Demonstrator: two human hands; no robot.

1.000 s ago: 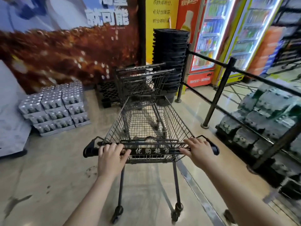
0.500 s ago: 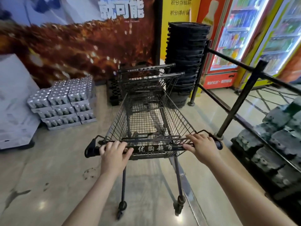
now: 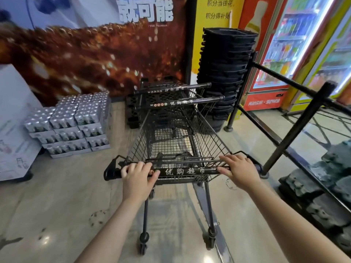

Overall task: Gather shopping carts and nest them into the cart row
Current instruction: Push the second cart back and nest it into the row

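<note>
Both hands, left hand (image 3: 139, 176) and right hand (image 3: 238, 170), grip my cart's handle (image 3: 182, 171); the 2 nested carts (image 3: 180, 103) sit straight ahead, axes aligned.

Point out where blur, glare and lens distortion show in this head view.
Head view: the wall poster is smeared by motion blur; the lit fridges bloom bright; small glare spots sit on the floor; the railing bows from wide-angle distortion; the cart handle and both hands, left hand, right hand, stay fairly sharp.
</note>
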